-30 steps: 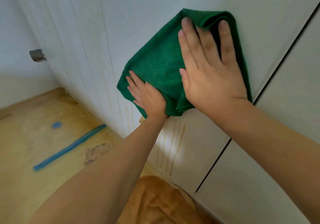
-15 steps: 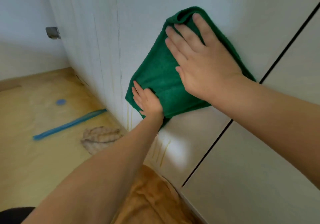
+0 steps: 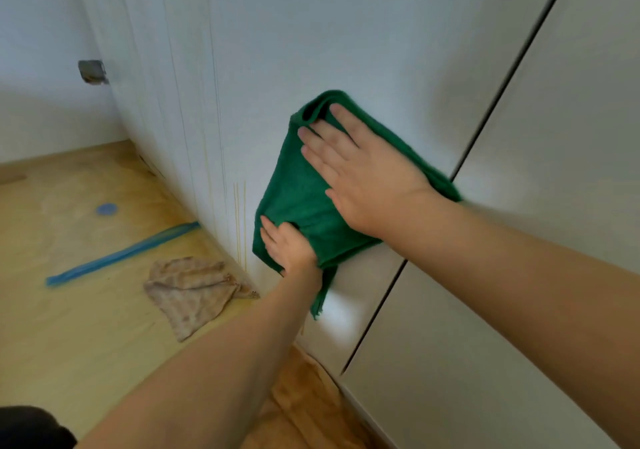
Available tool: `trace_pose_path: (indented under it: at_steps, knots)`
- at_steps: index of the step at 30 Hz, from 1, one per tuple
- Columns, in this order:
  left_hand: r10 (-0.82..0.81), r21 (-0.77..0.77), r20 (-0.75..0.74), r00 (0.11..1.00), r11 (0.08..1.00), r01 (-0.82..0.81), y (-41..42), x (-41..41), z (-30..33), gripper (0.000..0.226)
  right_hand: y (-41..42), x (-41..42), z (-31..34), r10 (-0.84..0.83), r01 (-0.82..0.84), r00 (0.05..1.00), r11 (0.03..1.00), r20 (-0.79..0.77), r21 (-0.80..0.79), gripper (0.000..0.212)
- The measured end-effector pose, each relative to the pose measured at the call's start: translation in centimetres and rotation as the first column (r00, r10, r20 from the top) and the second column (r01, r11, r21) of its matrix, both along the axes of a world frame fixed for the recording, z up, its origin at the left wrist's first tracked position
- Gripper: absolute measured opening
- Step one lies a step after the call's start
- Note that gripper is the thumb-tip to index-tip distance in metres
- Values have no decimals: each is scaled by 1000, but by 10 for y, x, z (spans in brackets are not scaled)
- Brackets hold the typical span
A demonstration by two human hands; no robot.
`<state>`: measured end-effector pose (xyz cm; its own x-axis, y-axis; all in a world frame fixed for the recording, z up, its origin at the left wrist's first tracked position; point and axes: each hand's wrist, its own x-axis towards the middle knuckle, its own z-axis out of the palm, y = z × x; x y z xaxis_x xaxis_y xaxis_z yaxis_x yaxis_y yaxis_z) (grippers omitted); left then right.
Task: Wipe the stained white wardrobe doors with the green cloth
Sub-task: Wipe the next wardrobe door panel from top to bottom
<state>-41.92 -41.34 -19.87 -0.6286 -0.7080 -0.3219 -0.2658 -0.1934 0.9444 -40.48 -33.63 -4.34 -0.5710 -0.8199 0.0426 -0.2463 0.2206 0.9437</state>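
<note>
Flat against a white wardrobe door (image 3: pixel 346 50), low on the panel: a folded green cloth (image 3: pixel 298 192), its top fold doubled over into a small open loop, its lowest corner hanging free below the rest. Pinned there by both hands. Right hand (image 3: pixel 367 178) spread over the upper right half of the cloth, palm down, fingers (image 3: pixel 322 140) straight and close together, pointing up and left toward the folded top edge, thumb stretched out along the lower side. Left hand (image 3: pixel 291 244) pressed on the lower left corner, smaller in view, fingers extended up the fabric, not curled round it; heel of the hand at the cloth's bottom edge. Green showing between the two hands and all along the left side; right edge of the cloth reaching to just beside the dark gap (image 3: pixel 485 119) that parts this door from the next door (image 3: pixel 554 206).

Just left of the cloth, thin yellowish drip streaks (image 3: pixel 239 220) running down the panel to the floor line. Faint vertical lines further left on the same surface.

Below, a wooden floor (image 3: pixel 69 310). Near the wardrobe's foot, a crumpled beige rag (image 3: pixel 188 289); beyond it a long blue strip (image 3: pixel 121 252) and a small blue disc (image 3: pixel 106 209), well apart from the cloth. Directly under the arms, an orange-brown sheet (image 3: pixel 311 396) lying against the wardrobe base. On the far wall, a small grey cutout (image 3: pixel 91 71).
</note>
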Motion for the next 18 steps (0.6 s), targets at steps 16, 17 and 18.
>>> trace_pose_path:
  at_steps: [16, 17, 18]
  knots:
    - [174, 356, -26, 984, 922, -153, 27, 11, -50, 59, 19, 15, -24, -1, -5, 998, 996, 70, 89, 65]
    - [153, 343, -27, 988, 930, -134, 28, 12, -52, 60, 18, 14, -26, 0, -6, 997, 996, 71, 86, 65]
    - [140, 274, -40, 989, 954, -124, 37, 14, -57, 56, 17, 13, -28, 1, -6, 998, 997, 61, 79, 65]
